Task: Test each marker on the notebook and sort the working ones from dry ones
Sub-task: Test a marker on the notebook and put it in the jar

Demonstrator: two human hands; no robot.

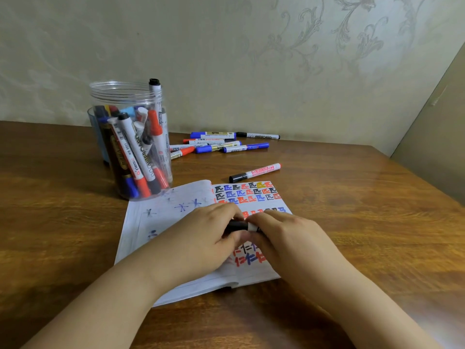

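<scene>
Fingers of both hands curl around 1 black-capped marker (242, 226), held level just above the open notebook (141, 222). I read the left hand (208, 233) as gripping the black cap end and the right hand (284, 235) as gripping the white barrel; I cannot tell whether the cap is coming off or going on.

I judge this the capping step around 1 test. If the cap is coming off, the next move calls for a short stroke on a bare patch of page. The right page is already crowded with red, blue and black test marks, so free space is scarce there.

On the worktop (352, 222), a clear jar (130, 142) of markers stands far left, touching the notebook's far edge. A group of about 7 markers (226, 143) lies at the far centre, and 1 lone marker (254, 170) lies just beyond the notebook. Which pile means working or dry, I cannot tell. Nothing blocks the hands.
</scene>
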